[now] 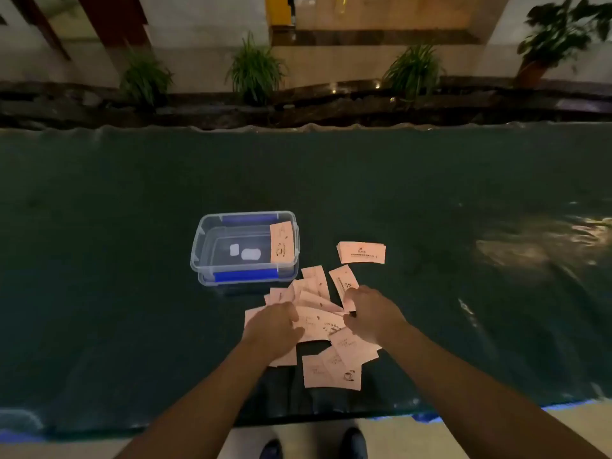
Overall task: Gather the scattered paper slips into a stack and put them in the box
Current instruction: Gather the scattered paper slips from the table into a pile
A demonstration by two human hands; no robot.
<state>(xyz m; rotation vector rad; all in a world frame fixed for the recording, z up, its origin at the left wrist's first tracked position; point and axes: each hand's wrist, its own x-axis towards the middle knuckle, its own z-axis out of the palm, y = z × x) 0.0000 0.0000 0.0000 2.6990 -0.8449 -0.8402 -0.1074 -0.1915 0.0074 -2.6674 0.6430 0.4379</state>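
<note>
Several pink paper slips (318, 293) lie scattered and overlapping on the dark green table, just in front of a clear plastic box (202, 240) with blue clips. One slip (281, 241) leans inside the box against its right wall. A small neat stack of slips (361, 252) lies to the right of the box. My left hand (271, 329) rests palm down on the left part of the pile, fingers curled over slips. At the pile's right side, my right hand (371, 313) pinches the end of a slip (342, 281).
The table (132, 309) is covered with a dark green sheet, and its near edge runs close to my shoes. A glare patch shines on the sheet at the far right. Behind the table runs a dark ledge with potted plants (255, 71).
</note>
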